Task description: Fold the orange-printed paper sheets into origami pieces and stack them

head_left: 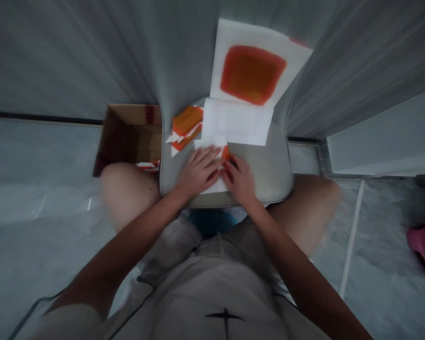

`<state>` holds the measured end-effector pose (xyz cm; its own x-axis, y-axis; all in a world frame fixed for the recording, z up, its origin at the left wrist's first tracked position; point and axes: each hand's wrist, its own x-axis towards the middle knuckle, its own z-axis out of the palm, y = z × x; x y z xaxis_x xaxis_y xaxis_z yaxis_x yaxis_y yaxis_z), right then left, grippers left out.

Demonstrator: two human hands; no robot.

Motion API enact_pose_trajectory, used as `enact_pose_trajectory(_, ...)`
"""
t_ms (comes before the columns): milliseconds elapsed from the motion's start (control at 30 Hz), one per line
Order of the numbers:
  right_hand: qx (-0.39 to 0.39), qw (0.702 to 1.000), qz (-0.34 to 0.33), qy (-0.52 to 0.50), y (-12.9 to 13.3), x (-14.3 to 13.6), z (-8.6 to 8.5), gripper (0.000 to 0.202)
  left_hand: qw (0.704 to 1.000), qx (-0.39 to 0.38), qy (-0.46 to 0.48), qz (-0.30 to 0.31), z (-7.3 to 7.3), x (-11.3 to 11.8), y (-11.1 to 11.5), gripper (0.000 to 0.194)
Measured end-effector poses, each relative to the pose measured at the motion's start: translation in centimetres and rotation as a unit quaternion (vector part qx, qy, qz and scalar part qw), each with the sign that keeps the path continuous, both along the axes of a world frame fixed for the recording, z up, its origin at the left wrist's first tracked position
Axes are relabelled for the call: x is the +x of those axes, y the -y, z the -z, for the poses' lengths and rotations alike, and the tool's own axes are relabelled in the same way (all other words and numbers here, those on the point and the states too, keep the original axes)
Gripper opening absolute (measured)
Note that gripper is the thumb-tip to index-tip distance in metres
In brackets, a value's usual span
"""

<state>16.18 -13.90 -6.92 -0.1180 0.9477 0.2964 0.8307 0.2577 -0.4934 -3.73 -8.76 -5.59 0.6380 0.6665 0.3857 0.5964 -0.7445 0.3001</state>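
While the white-and-orange paper (215,141) lies on the grey seat (269,174), the left hand (200,169) spreads flat over it, probably for steadiness; right hand (241,178): fingers curled alongside, pinch indeterminable. Beyond: folded orange pieces (187,121); white sheet (238,122), partly propped by the backrest (184,52).

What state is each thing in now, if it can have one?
Left hand: palm down on the white paper
Right hand: fingers bent, touching that paper
White paper: partly covered; folding unclear
Sheet with red patch: leaning on the chair
Orange-and-white papers: folded, lying together
Box: open
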Motion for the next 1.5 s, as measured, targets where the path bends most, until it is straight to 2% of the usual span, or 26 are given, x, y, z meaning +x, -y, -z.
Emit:
enact_pose_trajectory(100, 0.002, 1.000, 0.010, -0.004, 0.1, -0.2, 0.0, 0.041, 1.000, 0.008, 0.015, -0.010, 0.0, 0.0, 0.5, 0.035)
enact_pose_trajectory(167, -0.001, 1.000, 0.013, -0.006, 0.1, -0.2, 0.0, 0.041, 1.000, -0.010, 0.016, 0.009, 0.0, 0.0, 0.7, 0.035)
enact_pose_trajectory(367, 0.004, 1.000, 0.020, -0.017, 0.1, -0.4, -0.1, 0.039, 0.998, -0.051, 0.003, 0.031, -0.1, 0.3, 1.4, 0.044)
enact_pose_trajectory(533, 0.019, 1.000, 0.016, -0.014, -0.1, -0.3, 0.0, 0.038, 0.997, -0.067, -0.009, 0.023, -0.3, 0.4, 1.4, 0.049)
enact_pose_trajectory(600, 0.025, 0.999, -0.004, -0.030, 0.0, 0.2, 0.1, 0.038, 0.997, -0.068, -0.021, 0.024, -0.3, 0.3, 1.3, 0.051)
enact_pose_trajectory(733, 0.025, 0.993, -0.092, -0.064, 0.9, 2.2, 0.3, 0.038, 0.996, -0.069, -0.053, 0.037, -0.4, 0.2, 1.2, 0.052)
enact_pose_trajectory(867, 0.022, 0.988, -0.150, -0.039, 1.4, 4.0, 0.3, 0.037, 0.995, -0.075, -0.061, 0.036, -0.5, 0.2, 1.2, 0.053)
enact_pose_trajectory(1000, 0.027, 0.983, -0.180, -0.016, 0.9, 4.7, 0.1, 0.035, 0.995, -0.073, -0.061, 0.044, -0.5, 0.2, 1.1, 0.054)
enact_pose_trajectory(1300, 0.032, 0.985, -0.165, 0.037, 1.3, 5.4, -0.1, 0.034, 0.993, -0.067, -0.072, 0.067, -0.7, 0.0, 1.9, 0.056)
enact_pose_trajectory(1500, 0.011, 0.988, -0.155, 0.019, 2.1, 5.1, 0.1, 0.049, 0.991, -0.086, -0.068, 0.071, -0.9, -0.1, 1.6, 0.057)
